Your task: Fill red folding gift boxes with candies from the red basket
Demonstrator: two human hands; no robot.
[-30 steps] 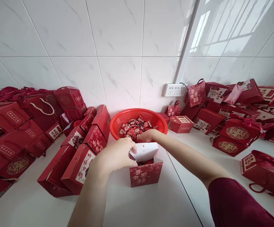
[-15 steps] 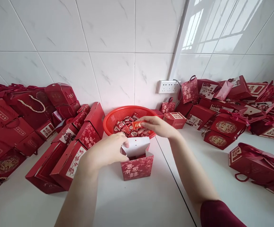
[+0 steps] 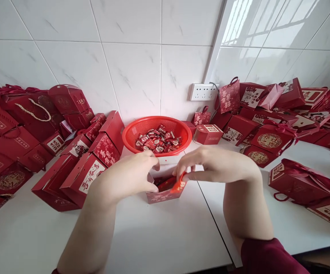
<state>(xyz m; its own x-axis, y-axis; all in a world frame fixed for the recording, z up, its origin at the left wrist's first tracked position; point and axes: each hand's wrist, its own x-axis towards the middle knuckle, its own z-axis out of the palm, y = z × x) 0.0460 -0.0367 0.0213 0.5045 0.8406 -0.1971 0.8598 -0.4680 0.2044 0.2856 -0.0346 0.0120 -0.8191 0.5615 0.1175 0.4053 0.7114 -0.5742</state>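
A red paper gift box (image 3: pixel 165 196) with white writing stands open on the table in front of me. My left hand (image 3: pixel 136 171) holds its left side, thumb at the rim and fingers by the raised back flap. Between the fingertips of my right hand (image 3: pixel 199 163) is a small red-orange packet (image 3: pixel 179 185), slightly blurred, over the box's right rim. Red contents show inside the box, but I cannot make out what they are. Just behind the box sits a red plastic basket (image 3: pixel 127 140) with many small wrapped candies (image 3: pixel 157 140) in it.
Red gift boxes (image 3: pixel 76 182) stand along the left, with more boxes and bags (image 3: pixel 25 118) piled beyond them. Another pile of red boxes (image 3: pixel 270 148) fills the right side. A white power strip (image 3: pixel 203 92) is on the tiled wall (image 3: pixel 133 76) behind the basket.
My right hand has moved from above the basket down to the box's right rim, carrying the red-orange packet. The left hand stays at the box. The view has tilted slightly downward.
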